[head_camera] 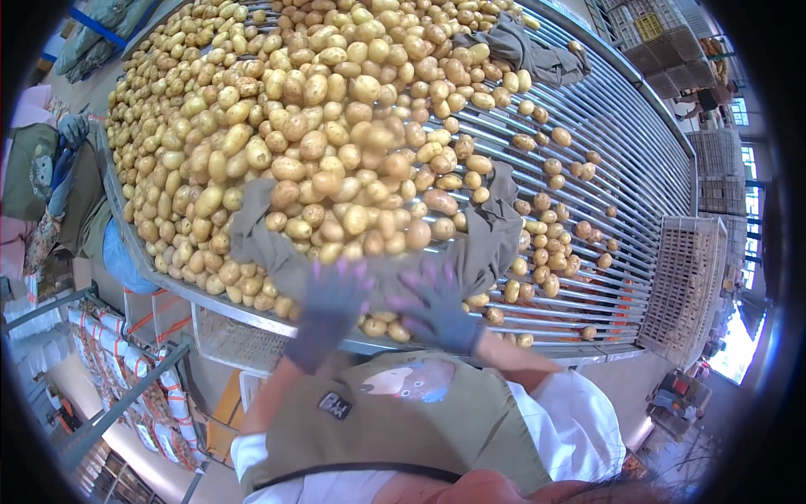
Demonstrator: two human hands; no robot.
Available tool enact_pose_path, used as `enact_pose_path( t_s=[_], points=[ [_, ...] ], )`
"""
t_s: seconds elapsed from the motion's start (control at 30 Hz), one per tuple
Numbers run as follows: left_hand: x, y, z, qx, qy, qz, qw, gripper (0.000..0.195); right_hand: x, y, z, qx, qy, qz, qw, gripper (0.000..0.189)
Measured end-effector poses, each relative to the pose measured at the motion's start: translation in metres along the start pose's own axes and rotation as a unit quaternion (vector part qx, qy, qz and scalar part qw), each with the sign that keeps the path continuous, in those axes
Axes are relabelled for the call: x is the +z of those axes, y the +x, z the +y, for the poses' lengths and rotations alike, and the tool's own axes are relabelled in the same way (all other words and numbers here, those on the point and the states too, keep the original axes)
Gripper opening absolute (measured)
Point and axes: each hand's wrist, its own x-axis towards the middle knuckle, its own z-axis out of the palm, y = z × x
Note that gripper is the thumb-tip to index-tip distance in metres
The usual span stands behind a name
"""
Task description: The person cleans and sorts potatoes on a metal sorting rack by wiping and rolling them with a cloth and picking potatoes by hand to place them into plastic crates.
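Observation:
Both my hands wear dark gloves with pinkish fingertips, blurred by motion. My left hand (337,299) lies palm down with fingers spread against a crumpled grey-brown cloth (500,230). Beside it, my right hand (441,305) presses the same cloth, fingers also apart; neither appears to grasp it. The cloth curves around the near side of a large heap of yellow-brown potatoes (302,126), some of them blurred. A few potatoes (384,327) lie on my side of the cloth. Underneath is a sorting table of parallel metal rollers (611,138).
A metal rim (233,309) edges the table. Another cloth (535,57) lies at the far side. A plastic crate (683,290) stands at the right end. At left is another person's gloved hand (73,129). Filled net bags (135,378) sit behind a green rail (126,403).

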Motion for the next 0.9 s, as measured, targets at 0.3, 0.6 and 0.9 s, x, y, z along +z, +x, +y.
enact_pose_path(
  t_s=[0.3,0.6,0.9],
  points=[
    [0.02,0.022,0.001,0.01,0.07,0.108,0.992,0.044,0.022,0.01,0.026,0.068,0.006,-0.024,0.997,0.056],
    [-0.012,-0.018,0.013,0.099,-0.151,0.112,0.977,0.035,-0.084,-0.006,0.045,0.197,0.262,-0.132,0.935,0.04],
    [-0.023,0.101,0.029,0.075,-0.13,0.222,0.963,0.041,-0.023,0.07,0.149,0.243,-0.064,-0.006,0.968,0.042]
  ],
)
